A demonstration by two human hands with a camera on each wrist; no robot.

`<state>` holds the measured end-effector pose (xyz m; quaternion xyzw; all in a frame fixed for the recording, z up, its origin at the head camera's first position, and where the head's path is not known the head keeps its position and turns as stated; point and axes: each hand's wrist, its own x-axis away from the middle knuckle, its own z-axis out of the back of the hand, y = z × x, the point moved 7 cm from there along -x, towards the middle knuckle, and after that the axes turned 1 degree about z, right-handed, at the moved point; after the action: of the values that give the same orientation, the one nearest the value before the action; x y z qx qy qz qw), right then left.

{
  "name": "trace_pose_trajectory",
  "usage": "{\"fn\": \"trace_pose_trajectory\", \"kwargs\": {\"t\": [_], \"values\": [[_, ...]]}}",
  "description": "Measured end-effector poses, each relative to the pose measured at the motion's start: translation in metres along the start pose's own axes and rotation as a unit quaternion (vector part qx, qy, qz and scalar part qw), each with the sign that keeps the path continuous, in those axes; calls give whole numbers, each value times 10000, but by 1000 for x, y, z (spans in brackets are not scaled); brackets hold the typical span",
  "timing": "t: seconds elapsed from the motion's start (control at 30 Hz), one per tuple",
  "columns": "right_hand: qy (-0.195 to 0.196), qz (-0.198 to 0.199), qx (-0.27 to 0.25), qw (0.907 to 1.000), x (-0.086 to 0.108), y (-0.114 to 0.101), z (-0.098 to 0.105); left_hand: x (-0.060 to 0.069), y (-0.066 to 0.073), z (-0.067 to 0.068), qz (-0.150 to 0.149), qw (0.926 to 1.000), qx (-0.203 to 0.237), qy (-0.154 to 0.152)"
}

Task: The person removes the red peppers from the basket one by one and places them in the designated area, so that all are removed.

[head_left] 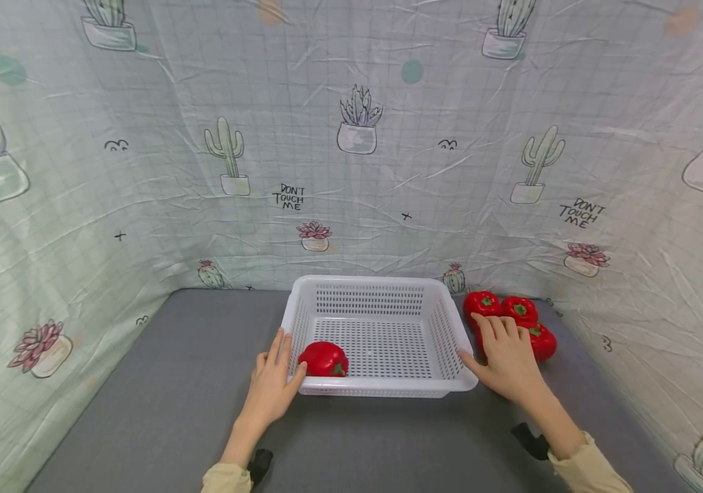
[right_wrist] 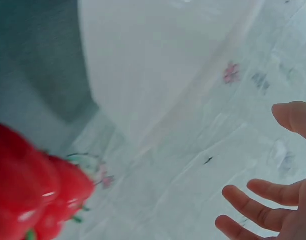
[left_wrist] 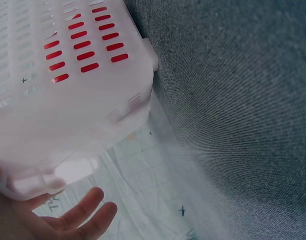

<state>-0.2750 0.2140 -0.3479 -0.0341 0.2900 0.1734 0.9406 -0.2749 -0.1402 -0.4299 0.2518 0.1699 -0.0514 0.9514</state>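
Note:
A white perforated plastic basket [head_left: 382, 384] sits on the grey tabletop. One red bell pepper [head_left: 324, 359] lies in its front left corner, also seen as red through the basket's slots in the left wrist view. My left hand [head_left: 270, 385] holds the basket's left rim near the front corner, its thumb over the rim and some fingers loose outside. By the right rim, my right hand [head_left: 504, 357] hovers over a cluster of red bell peppers [head_left: 543, 342], partly covering them. In the right wrist view its fingers [right_wrist: 263, 212] are spread, apart from basket and peppers [right_wrist: 22, 190].
A patterned cloth [head_left: 351, 171] with printed cacti hangs behind and on both sides of the grey table [head_left: 191, 383]. The pepper cluster stands close to the basket's right side, near the cloth at the back right.

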Motion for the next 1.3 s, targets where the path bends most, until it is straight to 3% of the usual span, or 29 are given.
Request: {"fn": "trace_pose_trajectory", "kwargs": {"t": [0.2,0.5,0.63,0.9,1.03,1.3], "values": [[47,762,-39,9971,-17,-31,8,0,0,1,-9,10000,-33,83],[-51,1820,141,9832,-49,-75,16,-1,-1,-2,-6,10000,-54,-81],[-233,2480,201,9683,-66,-93,11,-1,-1,-2,-26,10000,-42,-48],[-898,3638,230,9268,-88,-119,-21,2,3,1,-224,9993,11,315],[-1026,3996,291,9105,-90,-132,-35,1,3,0,-183,9995,23,269],[-1127,4445,637,8864,-91,-159,-62,-1,0,-1,-26,9999,-100,49]]}}
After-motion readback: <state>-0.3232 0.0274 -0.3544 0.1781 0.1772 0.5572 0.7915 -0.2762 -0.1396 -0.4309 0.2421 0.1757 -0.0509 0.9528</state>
